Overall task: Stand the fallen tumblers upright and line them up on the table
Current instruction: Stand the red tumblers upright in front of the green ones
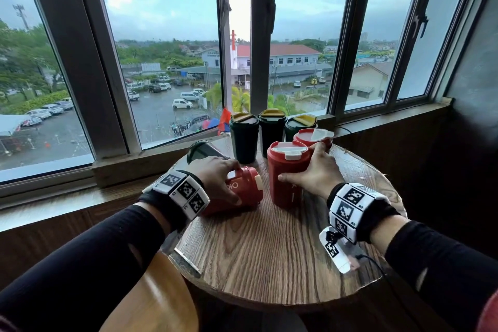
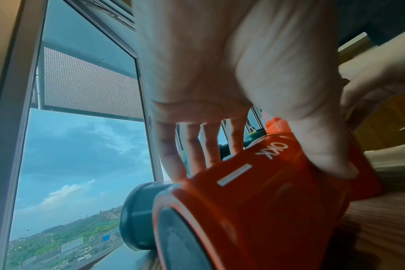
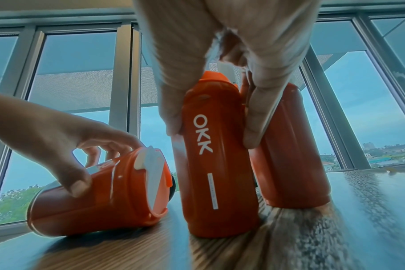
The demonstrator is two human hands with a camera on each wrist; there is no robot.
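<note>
On the round wooden table [image 1: 269, 250], my left hand [image 1: 219, 179] grips a red tumbler [image 1: 244, 188] lying on its side, lid toward the right; the left wrist view shows the same red tumbler [image 2: 266, 191] from its base. My right hand [image 1: 310, 168] holds an upright red tumbler [image 1: 287, 170], seen close in the right wrist view as the "OKK" tumbler [image 3: 210, 164]. A second upright red tumbler [image 1: 312, 137] stands just behind it. A dark green tumbler [image 1: 204, 151] lies on its side beyond my left hand. Three dark green tumblers [image 1: 271, 129] with yellow lids stand along the back.
The window sill [image 1: 134, 167] and window frames border the table's far side. A wooden chair seat [image 1: 151, 299] sits below the table's left edge. A white tag and cable [image 1: 336, 253] hang from my right wrist over the near table.
</note>
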